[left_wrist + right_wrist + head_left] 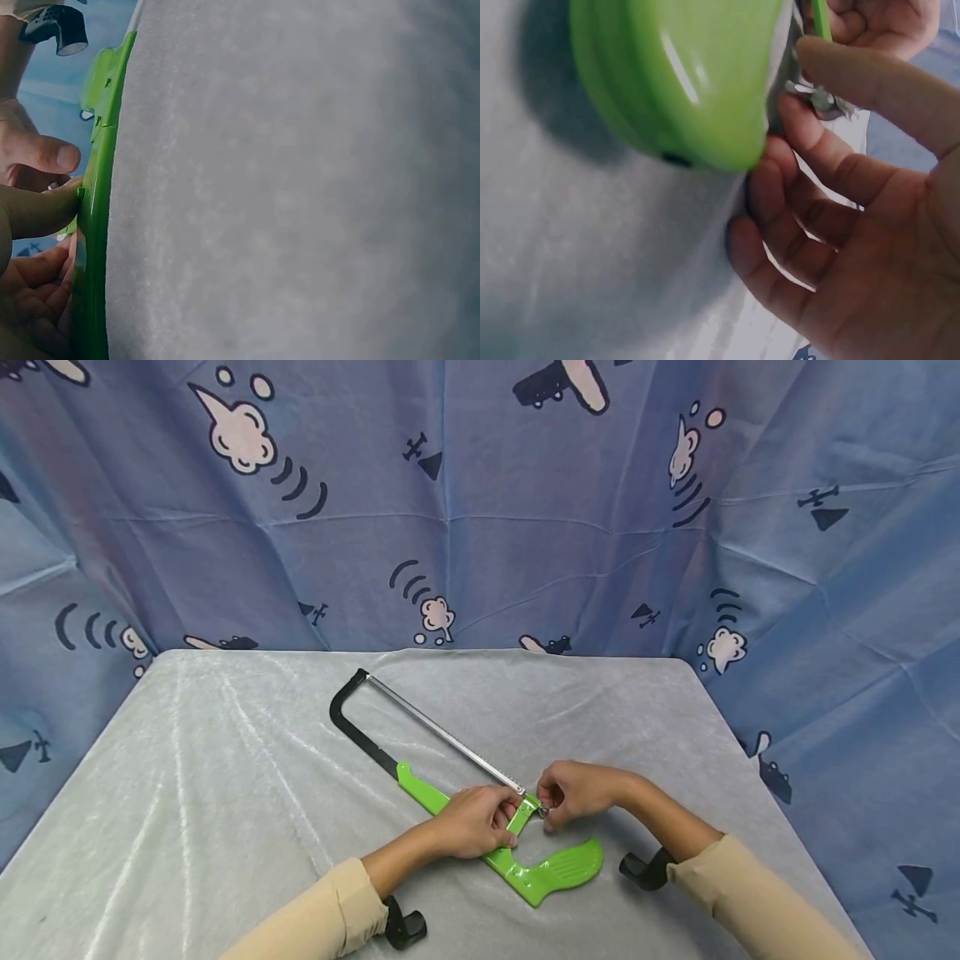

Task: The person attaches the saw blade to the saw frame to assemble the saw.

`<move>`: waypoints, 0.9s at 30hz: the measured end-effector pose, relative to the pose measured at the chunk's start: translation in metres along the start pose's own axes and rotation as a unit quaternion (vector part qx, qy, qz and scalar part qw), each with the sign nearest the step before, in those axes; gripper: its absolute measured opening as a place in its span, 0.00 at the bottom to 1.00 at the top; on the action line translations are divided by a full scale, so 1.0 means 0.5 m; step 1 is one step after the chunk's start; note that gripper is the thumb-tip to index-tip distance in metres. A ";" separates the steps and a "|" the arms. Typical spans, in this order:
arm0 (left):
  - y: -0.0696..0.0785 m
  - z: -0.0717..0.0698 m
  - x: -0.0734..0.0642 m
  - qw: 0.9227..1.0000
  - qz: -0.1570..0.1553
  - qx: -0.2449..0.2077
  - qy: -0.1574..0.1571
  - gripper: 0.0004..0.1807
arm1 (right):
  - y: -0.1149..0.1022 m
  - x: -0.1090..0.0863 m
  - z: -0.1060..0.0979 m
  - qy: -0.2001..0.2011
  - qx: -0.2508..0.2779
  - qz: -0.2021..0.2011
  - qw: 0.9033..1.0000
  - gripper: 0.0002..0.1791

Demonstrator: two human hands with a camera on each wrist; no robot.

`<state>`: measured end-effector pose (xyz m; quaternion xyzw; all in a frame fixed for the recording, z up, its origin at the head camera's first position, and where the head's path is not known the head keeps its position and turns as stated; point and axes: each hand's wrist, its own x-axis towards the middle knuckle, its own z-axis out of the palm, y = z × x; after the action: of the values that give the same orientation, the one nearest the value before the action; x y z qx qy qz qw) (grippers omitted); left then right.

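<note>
Tan sleeves come nearest in the head view, one on the left and one on the right, with a black wrist camera under each arm. Between and past them is a green and black hacksaw, lying slanted on a pale gray cloth, from far left to near right. Its black bend is at the far left, and its green handle is at the near right. A thin silver blade runs along the far side. With my left hand I grip the green post by the blade's right end. With my right hand I pinch a little silver wing nut on that post's far side. Behind the table hangs a blue curtain with planes and white puffs.

From my left wrist, the gray cloth fills most of the view. My left thumb presses on the green frame, and my right hand is just beside it.

From my right wrist, the green handle is big and close. My thumb and pointing finger bend around the wing nut, but I can't tell how tight. My other fingers are a bit curled. My left hand is just past the nut.
</note>
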<state>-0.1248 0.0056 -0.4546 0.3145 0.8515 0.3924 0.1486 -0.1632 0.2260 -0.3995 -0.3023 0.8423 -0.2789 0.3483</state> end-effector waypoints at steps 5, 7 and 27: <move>0.001 -0.001 -0.001 1.000 0.001 -0.005 -0.001 0.20 | -0.005 0.005 0.010 0.013 -0.018 0.009 1.000 0.13; 0.000 -0.001 -0.001 1.000 0.001 -0.005 -0.002 0.20 | -0.008 0.009 0.014 0.020 -0.032 0.014 0.999 0.14; -0.003 0.000 -0.001 1.000 0.006 -0.007 0.000 0.19 | -0.027 0.026 0.027 0.046 -0.109 0.046 0.992 0.17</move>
<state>-0.1250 0.0042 -0.4556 0.3185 0.8470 0.3990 0.1479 -0.1561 0.2045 -0.4041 -0.2860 0.8959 -0.1824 0.2868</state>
